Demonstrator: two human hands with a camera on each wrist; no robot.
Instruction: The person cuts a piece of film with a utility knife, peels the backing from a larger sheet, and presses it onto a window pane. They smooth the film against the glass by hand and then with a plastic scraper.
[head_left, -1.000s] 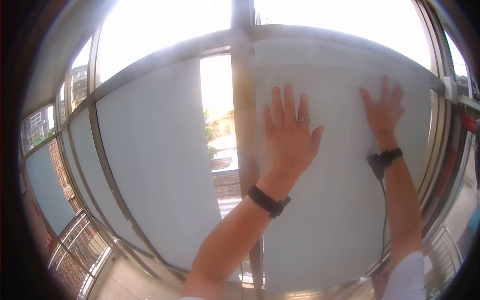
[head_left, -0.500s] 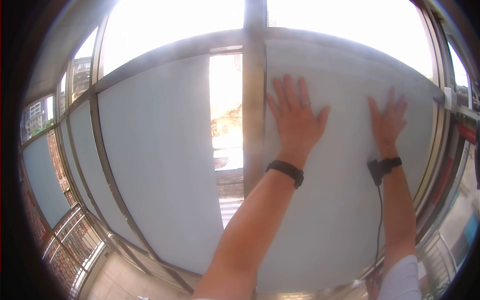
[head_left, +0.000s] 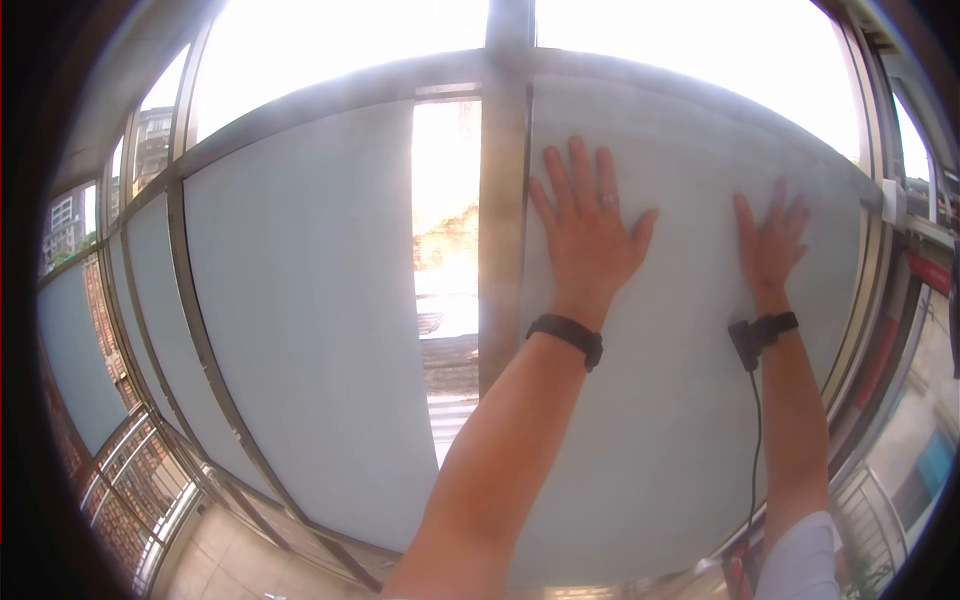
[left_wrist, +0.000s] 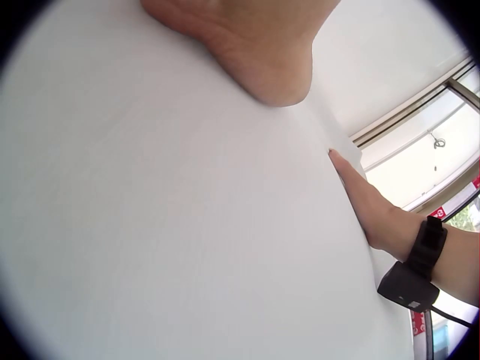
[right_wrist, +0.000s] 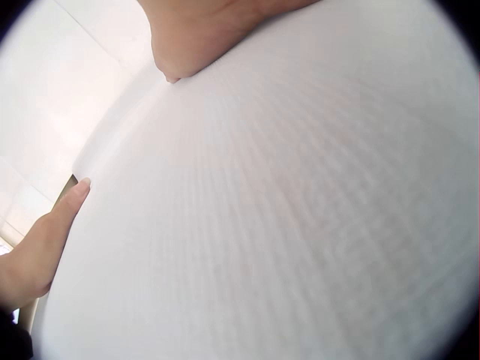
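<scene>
A large pale frosted panel (head_left: 660, 440) fills the right half of the window frame in the head view. My left hand (head_left: 594, 240) lies against its upper left part, palm to the surface, fingers spread and a ring on one finger. Farther right, my right hand (head_left: 771, 245) presses the same panel with straight, spread fingers. In the left wrist view the heel of the left hand (left_wrist: 262, 52) meets the white surface, with the right hand (left_wrist: 371, 206) flat beyond it. The right wrist view has the right hand (right_wrist: 206, 34) at the top, on faintly ribbed white sheeting.
A second frosted panel (head_left: 310, 300) stands left of the metal upright (head_left: 505, 200). Between them a bright gap (head_left: 447, 250) shows rooftops outside. A black cable (head_left: 756, 440) hangs from the right wrist camera. Railings (head_left: 140, 460) and tiled floor (head_left: 235, 550) lie at lower left.
My left hand has come up to the panel and its fingers have spread against it. The right hand has slid slightly lower. Between the last two frames both hands stay nearly still.
</scene>
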